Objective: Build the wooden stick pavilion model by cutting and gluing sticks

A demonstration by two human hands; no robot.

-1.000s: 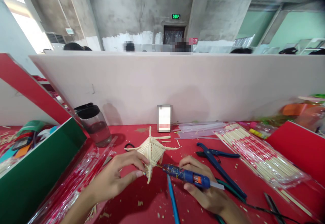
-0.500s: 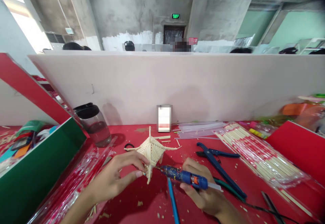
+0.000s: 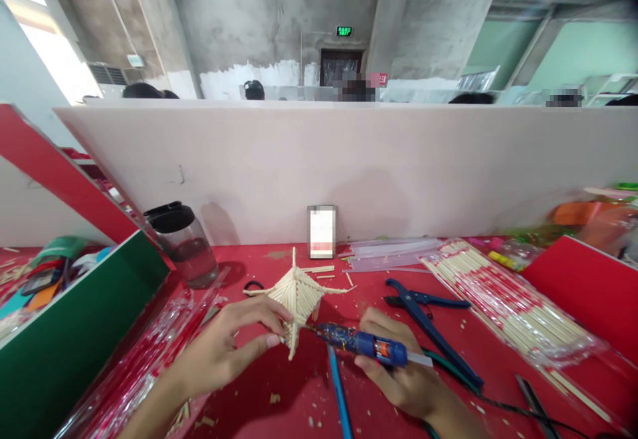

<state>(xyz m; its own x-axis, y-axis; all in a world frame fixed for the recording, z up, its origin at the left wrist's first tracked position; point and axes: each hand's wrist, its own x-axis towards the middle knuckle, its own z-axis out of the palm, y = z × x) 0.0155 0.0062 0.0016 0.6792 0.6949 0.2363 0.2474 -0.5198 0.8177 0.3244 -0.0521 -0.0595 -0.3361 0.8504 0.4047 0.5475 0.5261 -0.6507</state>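
A small pagoda-like roof model (image 3: pixel 298 293) built of thin wooden sticks stands on the red table, its corner ridges curving outward. My left hand (image 3: pixel 239 339) pinches the model's near left edge between thumb and fingers. In my right hand (image 3: pixel 399 359) is a blue hot glue gun (image 3: pixel 359 344), a clear glue stick poking from its back. The nozzle points left and is at the model's near corner; whether it touches I cannot tell. Below the gun lies a blue pencil-like stick (image 3: pixel 339 392).
Blue-handled cutters (image 3: pixel 433 329) and a plastic-wrapped bundle of sticks (image 3: pixel 513 303) lie right. A dark-lidded bottle (image 3: pixel 182 243) stands left beside a green board (image 3: pixel 84 333). A bright-screened phone (image 3: pixel 323 233) leans on the white partition (image 3: pixel 249 167). Wood scraps dot the table.
The glue gun's back end has shifted very slightly with my right hand. My left hand and the stick model stay in place.
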